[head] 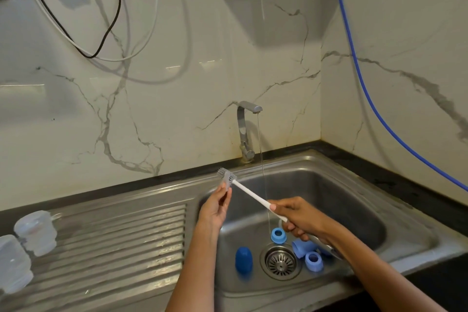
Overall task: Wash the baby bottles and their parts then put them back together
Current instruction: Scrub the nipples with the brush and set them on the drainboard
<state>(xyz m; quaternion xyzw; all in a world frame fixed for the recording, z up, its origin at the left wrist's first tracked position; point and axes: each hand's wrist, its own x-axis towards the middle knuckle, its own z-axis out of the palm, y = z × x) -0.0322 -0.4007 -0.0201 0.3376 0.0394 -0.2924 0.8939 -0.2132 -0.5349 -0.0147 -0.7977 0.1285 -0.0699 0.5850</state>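
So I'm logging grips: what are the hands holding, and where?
Both hold the bottle brush: right hand grips the handle, left hand pinches the bristle head.

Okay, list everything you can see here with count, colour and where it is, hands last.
bottles: two, clear, on the draining board at left
brush: one, white, held over the sink
rings: two, light blue, in the sink by the drain
caps: two, dark blue, in the sink either side of the drain
tap: one, silver, thin stream running
sink: one, steel
hose: one, blue, right wall
left hand: pinches the brush head
right hand: grips the brush handle
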